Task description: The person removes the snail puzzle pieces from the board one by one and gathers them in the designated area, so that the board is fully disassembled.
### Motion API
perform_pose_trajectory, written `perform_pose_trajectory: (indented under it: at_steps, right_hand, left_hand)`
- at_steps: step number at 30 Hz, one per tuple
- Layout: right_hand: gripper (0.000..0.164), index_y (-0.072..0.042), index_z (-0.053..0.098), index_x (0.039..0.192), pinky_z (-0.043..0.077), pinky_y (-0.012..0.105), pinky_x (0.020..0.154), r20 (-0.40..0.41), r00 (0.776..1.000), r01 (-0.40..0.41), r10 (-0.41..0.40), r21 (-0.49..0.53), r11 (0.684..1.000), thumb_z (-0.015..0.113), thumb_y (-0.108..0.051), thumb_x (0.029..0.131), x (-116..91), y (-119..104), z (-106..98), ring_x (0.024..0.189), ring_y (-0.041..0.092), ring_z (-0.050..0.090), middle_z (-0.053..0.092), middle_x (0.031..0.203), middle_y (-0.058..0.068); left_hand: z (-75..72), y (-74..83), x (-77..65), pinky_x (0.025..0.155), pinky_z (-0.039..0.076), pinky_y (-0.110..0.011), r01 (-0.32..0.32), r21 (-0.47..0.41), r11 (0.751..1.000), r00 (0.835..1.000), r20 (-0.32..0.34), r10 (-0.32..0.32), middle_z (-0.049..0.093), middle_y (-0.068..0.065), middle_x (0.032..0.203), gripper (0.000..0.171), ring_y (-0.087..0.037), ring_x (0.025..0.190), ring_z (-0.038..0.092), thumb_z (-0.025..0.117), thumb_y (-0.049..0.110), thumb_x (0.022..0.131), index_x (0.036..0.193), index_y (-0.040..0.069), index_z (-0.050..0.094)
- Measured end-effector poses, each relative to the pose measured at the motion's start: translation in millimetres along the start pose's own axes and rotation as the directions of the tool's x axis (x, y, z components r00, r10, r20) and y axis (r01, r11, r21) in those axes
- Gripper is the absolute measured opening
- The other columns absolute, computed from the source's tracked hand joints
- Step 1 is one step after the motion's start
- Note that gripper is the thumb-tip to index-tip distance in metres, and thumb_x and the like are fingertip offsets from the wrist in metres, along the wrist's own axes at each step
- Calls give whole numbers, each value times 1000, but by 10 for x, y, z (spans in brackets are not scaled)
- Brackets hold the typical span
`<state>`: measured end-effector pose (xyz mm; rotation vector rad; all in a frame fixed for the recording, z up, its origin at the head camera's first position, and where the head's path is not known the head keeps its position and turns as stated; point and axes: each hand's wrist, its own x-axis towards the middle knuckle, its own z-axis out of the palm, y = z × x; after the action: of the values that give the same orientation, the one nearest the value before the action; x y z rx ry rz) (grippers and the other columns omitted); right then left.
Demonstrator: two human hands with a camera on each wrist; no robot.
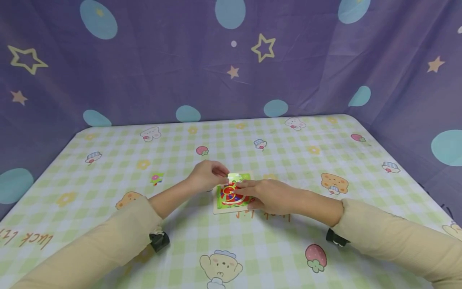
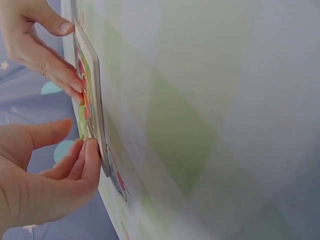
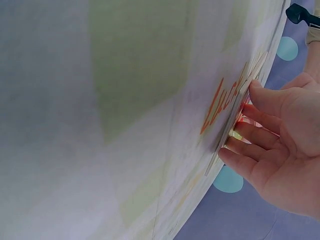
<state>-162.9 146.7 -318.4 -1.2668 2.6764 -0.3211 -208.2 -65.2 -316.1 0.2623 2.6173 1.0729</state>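
Between both hands a small jigsaw puzzle [image 1: 231, 206] lies on the table, its picture green, red and blue inside a pale wooden frame. My left hand [image 1: 207, 176] is at its far left corner. In the left wrist view the left fingertips [image 2: 92, 145] touch the puzzle's edge, while the thumb stands apart from them. From the right, my right hand [image 1: 274, 196] rests its extended fingers on the picture, with the thumb by the near edge. These fingers cover part of the puzzle's right side. A loose puzzle piece [image 1: 157, 179], green with a pink flower, lies left of the left hand.
A green-and-white checked tablecloth [image 1: 173, 257] with cartoon prints covers the table. Behind it hangs a purple curtain [image 1: 151, 72] with stars and blue ovals. Dark wrist cameras [image 1: 159, 241] are strapped below both beige sleeves [image 1: 108, 237].
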Motion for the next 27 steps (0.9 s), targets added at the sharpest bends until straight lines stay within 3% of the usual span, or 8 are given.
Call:
perform_pose_trajectory:
  at_steps: [12, 27]
  right_hand:
    - [50, -11, 51, 139, 48, 42, 102, -1, 1000, -6, 6, 3, 1000, 65, -19, 91, 4, 4, -2, 135, 23, 48, 49, 146, 9]
    - [51, -12, 50, 140, 47, 42, 103, -4, 1000, -2, 2, 10, 1000, 65, -19, 92, 3, 13, 2, 137, 24, 45, 49, 146, 9]
  left_hand:
    - [10, 20, 39, 71, 48, -21, 57, -99, 993, 998, -12, -58, 70, -5, 89, 17, -13, 79, 63, 71, 12, 83, 99, 6, 67]
    - [22, 13, 68, 66, 49, -19, 38, -138, 990, 998, -37, -44, 68, -3, 81, 14, -11, 72, 61, 71, 9, 83, 97, 5, 70]
